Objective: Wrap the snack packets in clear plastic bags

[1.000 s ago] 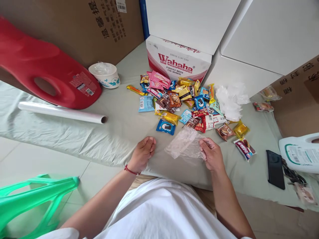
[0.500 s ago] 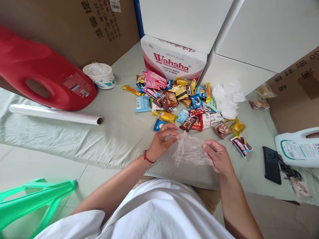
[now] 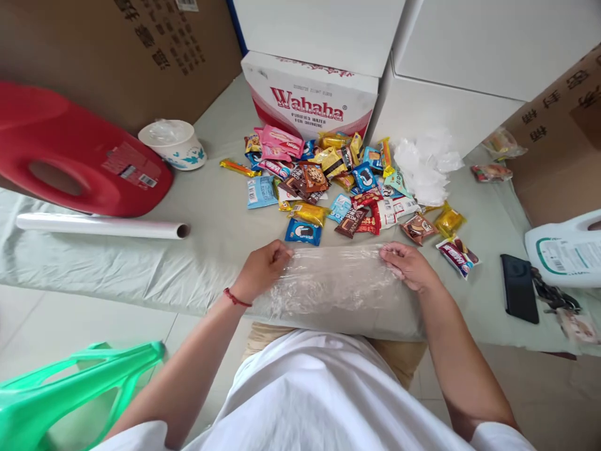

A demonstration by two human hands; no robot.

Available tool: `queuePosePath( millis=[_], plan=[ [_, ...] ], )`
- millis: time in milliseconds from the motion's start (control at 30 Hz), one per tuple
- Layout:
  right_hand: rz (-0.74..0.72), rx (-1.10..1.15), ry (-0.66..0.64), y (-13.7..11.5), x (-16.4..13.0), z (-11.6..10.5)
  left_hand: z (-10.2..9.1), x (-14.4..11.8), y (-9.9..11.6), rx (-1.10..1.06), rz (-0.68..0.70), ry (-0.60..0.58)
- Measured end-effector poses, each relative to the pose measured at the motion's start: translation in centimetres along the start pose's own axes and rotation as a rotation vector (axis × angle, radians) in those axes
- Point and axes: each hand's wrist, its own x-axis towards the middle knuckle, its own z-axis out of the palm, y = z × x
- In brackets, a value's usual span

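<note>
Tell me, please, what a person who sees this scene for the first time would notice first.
Most striking is the colourful pile of snack packets at the middle of the cloth-covered surface, before the Wahaha box. Just below it, the left hand and the right hand hold a clear plastic sheet stretched flat between them. At far left lies a big red jug, with a roll of plastic wrap in front of it.

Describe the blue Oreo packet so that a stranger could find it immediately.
Start at the Wahaha box and come down through the snack pile toward the hands. The blue Oreo packet lies at the near edge, just beyond the clear plastic bag, showing a dark round cookie.
</note>
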Motion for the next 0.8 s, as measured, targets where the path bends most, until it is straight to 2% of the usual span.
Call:
queuePosePath(
  millis=[100, 167, 233, 267, 333, 400, 467, 533, 667, 800],
  plan=[
    [-0.052, 0.023, 0.031, -0.1, 0.7, 0.8, -0.3, -0.3, -0.8, 0.305, 0.109, 0.317],
    [-0.074, 0.050, 0.071, -0.3, 0.2, 0.8, -0.1, -1.4, -0.5, 0.428, 0.265, 0.548],
    [-0.079, 0.046, 0.107, -0.3, -0.8, 0.5, 0.6, -3.0, 0.6, 0.485, 0.475, 0.688],
    [-0.071, 0.025, 0.115, -0.1, -1.4, 0.4, 1.0, -3.8, 1.3, 0.488, 0.591, 0.698],
    [-0.024, -0.031, 0.114, 0.3, -2.5, 0.2, 2.4, -5.2, 2.7, 0.453, 0.808, 0.583],
    [0.028, -0.073, 0.102, 0.6, -3.3, 0.2, 4.1, -5.8, 3.4, 0.436, 0.984, 0.314],
    [0.049, -0.076, 0.106, 0.7, -3.8, 0.3, 5.9, -5.5, 3.1, 0.485, 1.061, 0.034],
    [0.037, -0.036, 0.126, 0.4, -4.0, 0.4, 7.5, -4.5, 2.1, 0.568, 1.037, -0.125],
    [0.029, 0.144, 0.179, -0.2, -3.9, 0.5, 9.7, -2.6, 0.2, 0.662, 0.897, -0.162],
    [-0.043, 0.313, 0.164, -0.5, -4.1, 0.7, 10.5, -2.0, 1.1, 0.645, 0.791, -0.175]
  ],
)
